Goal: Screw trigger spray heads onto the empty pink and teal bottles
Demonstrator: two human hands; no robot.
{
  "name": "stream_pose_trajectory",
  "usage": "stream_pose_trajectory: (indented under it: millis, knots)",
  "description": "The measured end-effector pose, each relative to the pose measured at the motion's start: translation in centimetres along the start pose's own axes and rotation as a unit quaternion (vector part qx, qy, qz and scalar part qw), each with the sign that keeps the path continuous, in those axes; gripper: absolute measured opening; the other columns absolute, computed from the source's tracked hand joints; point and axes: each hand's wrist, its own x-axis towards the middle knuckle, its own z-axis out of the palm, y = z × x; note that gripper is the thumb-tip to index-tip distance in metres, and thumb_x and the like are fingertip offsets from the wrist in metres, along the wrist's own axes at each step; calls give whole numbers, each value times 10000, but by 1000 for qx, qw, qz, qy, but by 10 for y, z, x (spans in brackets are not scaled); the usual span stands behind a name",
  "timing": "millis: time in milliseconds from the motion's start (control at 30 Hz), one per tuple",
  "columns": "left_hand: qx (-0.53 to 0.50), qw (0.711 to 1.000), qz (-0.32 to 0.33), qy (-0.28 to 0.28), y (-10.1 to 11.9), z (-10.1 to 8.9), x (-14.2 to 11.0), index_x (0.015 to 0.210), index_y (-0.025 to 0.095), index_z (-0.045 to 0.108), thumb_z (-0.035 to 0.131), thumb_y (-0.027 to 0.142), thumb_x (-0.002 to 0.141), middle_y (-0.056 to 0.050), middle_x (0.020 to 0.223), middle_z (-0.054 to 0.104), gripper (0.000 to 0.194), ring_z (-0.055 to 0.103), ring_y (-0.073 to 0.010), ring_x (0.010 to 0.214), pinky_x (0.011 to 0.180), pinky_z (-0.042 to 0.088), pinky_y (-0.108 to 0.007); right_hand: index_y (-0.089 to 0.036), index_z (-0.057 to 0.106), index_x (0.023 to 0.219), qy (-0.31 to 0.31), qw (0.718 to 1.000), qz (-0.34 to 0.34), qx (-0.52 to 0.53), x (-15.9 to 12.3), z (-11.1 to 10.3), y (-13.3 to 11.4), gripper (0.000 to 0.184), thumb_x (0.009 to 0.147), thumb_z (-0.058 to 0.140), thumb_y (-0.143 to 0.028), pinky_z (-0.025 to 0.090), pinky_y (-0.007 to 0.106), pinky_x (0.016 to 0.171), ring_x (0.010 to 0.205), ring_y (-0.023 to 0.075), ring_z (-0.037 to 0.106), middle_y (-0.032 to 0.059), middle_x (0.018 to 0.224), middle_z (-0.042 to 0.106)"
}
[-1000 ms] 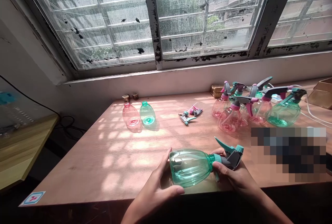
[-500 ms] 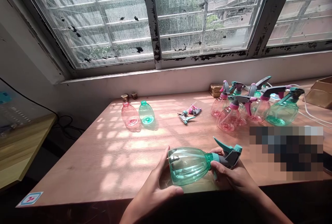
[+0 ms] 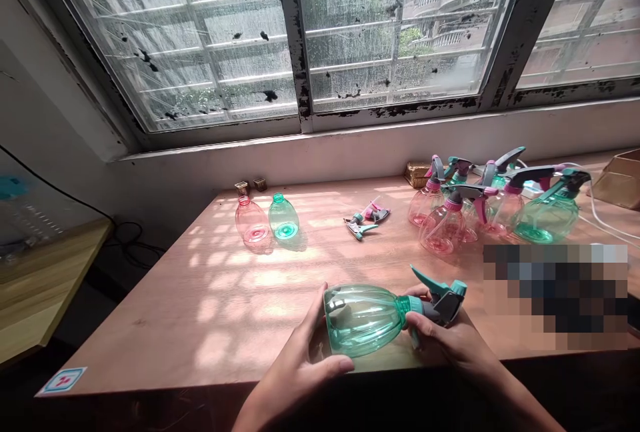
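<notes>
A clear green spray bottle [image 3: 365, 320] lies sideways between my hands above the table's front edge, its teal and grey trigger head [image 3: 443, 299] pointing right. My left hand [image 3: 313, 359] is wrapped around the bottle's base, with the thumb along the lower side. Around the neck, at the teal collar, my right hand [image 3: 440, 335] is closed, thumb in front; its other fingers are mostly hidden behind the bottle. Farther back stand a pink bottle [image 3: 251, 222] and a green bottle [image 3: 284, 219], both without heads. Two loose spray heads [image 3: 363, 222] lie right of them.
Several pink and green spray bottles [image 3: 443, 229] with heads fitted stand at the back right of the wooden table [image 3: 165, 325]. Behind them is a cardboard box [image 3: 620, 179] with white cables nearby. A blurred patch [image 3: 560, 295] covers the right side. A window rises behind the table.
The view has shifted very slightly. Both hands keep the same hold on the green spray bottle, and nothing else has visibly moved.
</notes>
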Motion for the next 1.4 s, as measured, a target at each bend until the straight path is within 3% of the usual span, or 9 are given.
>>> stream_pose_trajectory:
  millis: [200,267,333,433,700,933,1167,1267,1400]
  knots:
    - [38,998,52,-5,5,7,0,1564,475,144,680,237,926,-34,1696,174,866,286,-318,1512,1189,344,-447,-220,625,990,1,1000,3,9,0,1,-1,362,778,807,-450,480,319,544,525,171,579,-4,683,700]
    - [37,998,52,-6,6,7,0,1557,492,145,733,234,888,-23,1700,152,928,270,-325,1517,1189,345,-446,-219,630,989,3,1000,0,0,0,1,-1,359,780,801,-454,485,321,547,530,175,582,0,684,702]
    - [34,998,46,-4,7,6,0,1559,485,152,793,243,837,-22,1698,166,995,244,-331,1525,1203,321,-460,-216,639,991,9,1000,-4,-14,0,0,-1,358,779,802,-454,494,324,567,565,187,601,8,694,709]
    - [38,999,34,5,9,3,0,1560,441,224,784,279,846,-29,1687,216,921,227,-335,1530,1223,280,-481,-211,652,988,19,999,-9,-29,-1,0,-1,363,771,806,-458,505,335,600,620,205,622,22,712,715]
    - [42,998,38,0,6,6,1,1571,448,155,720,235,898,-52,1678,240,904,335,-331,1490,1162,392,-466,-220,655,970,29,1000,1,-2,-1,4,-3,380,744,819,-478,484,333,542,539,189,587,12,680,701]
    - [75,997,26,21,7,4,-1,1580,397,188,763,237,861,-59,1672,261,935,218,-326,1535,1238,231,-498,-226,668,943,30,1000,1,-9,-2,4,-3,363,739,823,-483,483,334,565,579,201,606,9,694,703]
    - [25,999,38,3,2,5,3,1568,460,150,709,263,911,-51,1684,225,885,399,-328,1457,1159,389,-472,-214,669,961,26,999,-3,-33,-2,3,-5,392,747,805,-512,501,356,612,628,235,636,30,699,723]
    - [10,1000,19,7,0,2,2,1580,433,117,799,309,830,-61,1671,267,1021,361,-343,1475,1190,339,-504,-221,667,979,23,999,-7,-35,-2,3,-6,369,764,796,-492,506,360,622,635,232,638,25,703,721]
    - [13,1000,5,17,2,0,1,1590,356,177,747,380,870,-76,1651,316,919,264,-337,1519,1231,246,-515,-226,669,973,26,999,0,-35,-2,3,-6,357,758,804,-476,518,370,639,656,241,653,24,716,722]
